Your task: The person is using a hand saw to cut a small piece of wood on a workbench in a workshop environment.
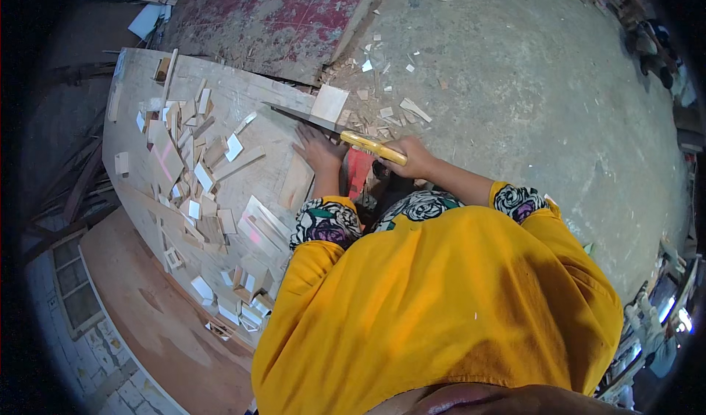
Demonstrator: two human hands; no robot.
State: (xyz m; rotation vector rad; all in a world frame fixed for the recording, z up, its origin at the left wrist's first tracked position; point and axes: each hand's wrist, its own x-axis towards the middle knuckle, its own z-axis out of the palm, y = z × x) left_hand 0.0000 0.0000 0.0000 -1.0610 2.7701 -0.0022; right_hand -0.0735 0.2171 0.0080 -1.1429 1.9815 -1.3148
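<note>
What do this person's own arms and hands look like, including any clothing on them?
Both yellow sleeves end in floral cuffs, black and white with purple touches, edged in yellow. The forearms are bare beyond them. Left hand and right hand wear no gloves.

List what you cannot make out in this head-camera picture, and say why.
All in the head view:
- Teeth of the saw: too small.
- Some fingers of the right hand: hidden by the yellow handle and the hand itself.
- Part of the worktable: hidden by the yellow garment.
- Clutter at the right rim: dark, blurred.
</note>
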